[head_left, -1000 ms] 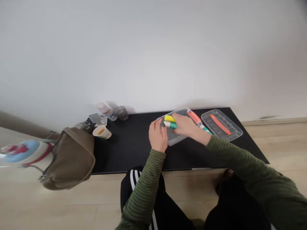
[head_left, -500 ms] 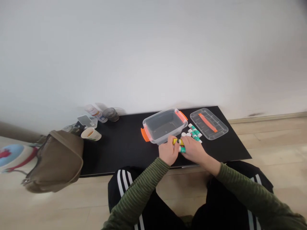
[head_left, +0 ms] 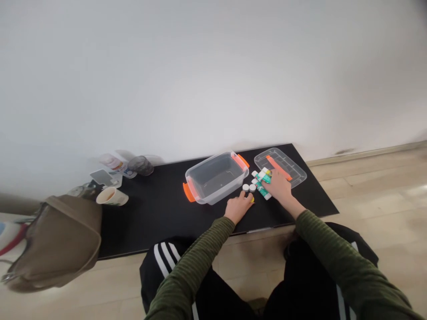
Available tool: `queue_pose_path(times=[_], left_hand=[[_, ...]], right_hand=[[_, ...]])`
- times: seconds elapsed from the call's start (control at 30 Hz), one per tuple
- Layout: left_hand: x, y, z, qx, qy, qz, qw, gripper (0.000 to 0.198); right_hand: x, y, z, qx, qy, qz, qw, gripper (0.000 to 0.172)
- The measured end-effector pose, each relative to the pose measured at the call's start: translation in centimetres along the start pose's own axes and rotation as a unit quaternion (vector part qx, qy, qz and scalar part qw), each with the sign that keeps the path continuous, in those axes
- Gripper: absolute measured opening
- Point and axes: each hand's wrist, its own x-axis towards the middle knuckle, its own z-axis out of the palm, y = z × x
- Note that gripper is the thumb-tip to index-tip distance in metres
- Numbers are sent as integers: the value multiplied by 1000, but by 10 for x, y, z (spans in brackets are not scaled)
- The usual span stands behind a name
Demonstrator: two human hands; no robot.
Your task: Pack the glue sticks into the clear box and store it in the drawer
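A clear plastic box [head_left: 215, 178] with orange latches stands open on a low black table [head_left: 160, 209]. Just right of it lie several green and white glue sticks [head_left: 262, 178] beside two white caps [head_left: 249, 188]. My right hand [head_left: 280, 189] rests on the glue sticks, fingers curled over them. My left hand [head_left: 237, 207] lies on the table below the caps, closed over a small yellow piece that shows at its edge. The box's clear lid [head_left: 280, 165], with an orange strip, lies flat at the table's right end.
At the table's left end stand a paper cup [head_left: 111, 196] with brown drink, a dark glass [head_left: 142, 165], a small bottle [head_left: 111, 161] and a phone [head_left: 101, 177]. A brown bag [head_left: 56, 242] sits on the wooden floor at the left. A white wall is behind.
Both hands came out of the box with glue sticks, drew back to the near edge, then the right hand laid them with the others right of the box. The camera view drifted right.
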Motion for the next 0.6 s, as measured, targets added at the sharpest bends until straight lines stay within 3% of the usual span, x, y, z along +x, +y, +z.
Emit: queue_pose_path(times=[0.23,0.6], left_hand=[[2,-11,12,-10,56,-13,998,48],[5,-17,18,-118,107,-14,987,38]], right_hand=[[3,-4,13,-2,8,-16,1000,44],[-10,0,36,-35,98,-132,986,54]])
